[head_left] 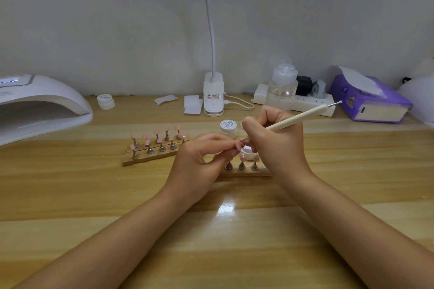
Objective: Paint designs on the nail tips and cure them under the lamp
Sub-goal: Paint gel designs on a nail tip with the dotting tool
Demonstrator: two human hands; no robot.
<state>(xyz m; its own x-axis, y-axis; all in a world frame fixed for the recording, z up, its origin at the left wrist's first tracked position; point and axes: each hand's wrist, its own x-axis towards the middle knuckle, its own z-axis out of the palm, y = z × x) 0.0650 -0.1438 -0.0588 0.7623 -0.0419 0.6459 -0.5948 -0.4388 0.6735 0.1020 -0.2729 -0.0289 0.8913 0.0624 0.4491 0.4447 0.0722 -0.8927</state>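
My left hand (202, 159) pinches a pink nail tip (239, 145) at its fingertips, just above a wooden holder strip (244, 172). My right hand (272, 138) grips a cream dotting pen (298, 118), and the pen's lower point touches that nail tip. An open white gel pot (248, 151) sits partly hidden behind my fingers. Several pink nail tips on metal stands fill two more wooden strips (152, 151) to the left. The white curing lamp (40, 105) stands at the far left.
A lidded white pot (228, 128) stands behind my hands and another pot (106, 101) near the lamp. Along the wall are a desk lamp's base (213, 95), white wipes (193, 104), a pump bottle (281, 87), a power strip (305, 101) and a purple tissue box (368, 101).
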